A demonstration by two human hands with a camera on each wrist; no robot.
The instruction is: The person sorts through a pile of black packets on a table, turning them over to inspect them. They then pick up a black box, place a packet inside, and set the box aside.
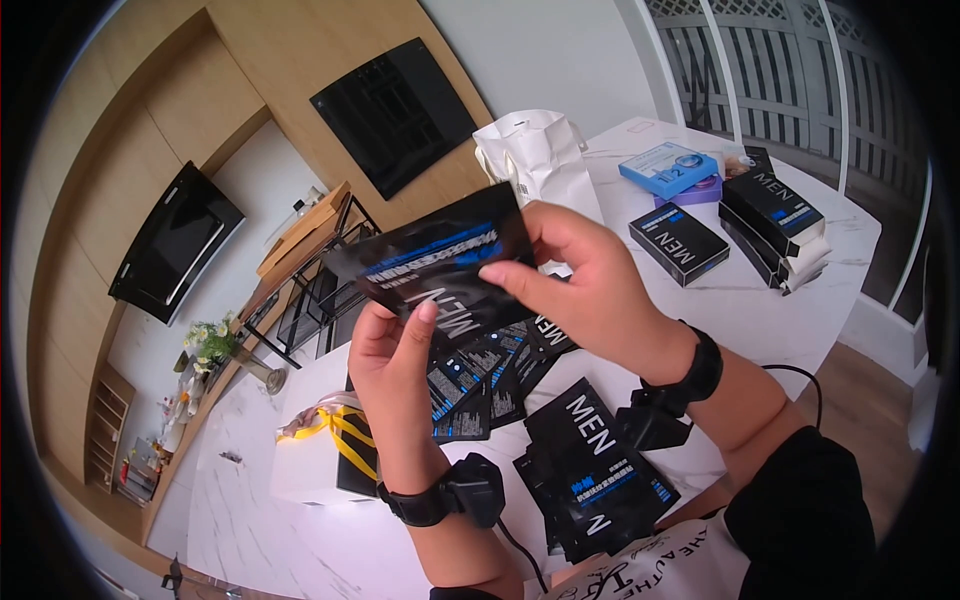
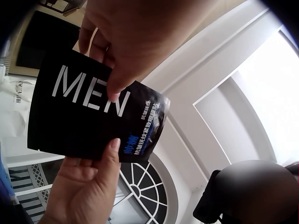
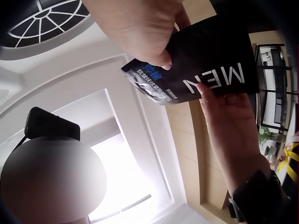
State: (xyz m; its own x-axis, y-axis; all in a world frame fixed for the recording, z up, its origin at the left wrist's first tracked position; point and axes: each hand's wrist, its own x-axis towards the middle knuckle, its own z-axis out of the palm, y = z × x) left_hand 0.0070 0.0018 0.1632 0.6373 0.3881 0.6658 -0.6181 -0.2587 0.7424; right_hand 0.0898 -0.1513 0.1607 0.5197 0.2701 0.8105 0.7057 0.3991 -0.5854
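Both hands hold up a black sachet (image 1: 430, 250) printed with white MEN letters and blue and white characters. My left hand (image 1: 392, 365) pinches its lower edge, thumb across the printed face. At the upper right end, my right hand (image 1: 590, 275) grips it between thumb and fingers. In the left wrist view, the sachet (image 2: 70, 126) spans both hands and looks flat, with a crinkled, shiny end. Below the hands, a stack of similar sachets (image 1: 590, 450) lies near the table's front edge. More sachets (image 1: 470, 375) are spread behind the stack, back side up.
On the marble-patterned table (image 1: 240, 520) stand a white box with yellow ribbon (image 1: 345, 440) at left and a white paper bag (image 1: 540, 165) behind. Rightward are a black MEN box (image 1: 680, 245), opened black cartons (image 1: 770, 215) and a blue box (image 1: 665, 168). A cable (image 1: 800, 375) trails from the right wrist.
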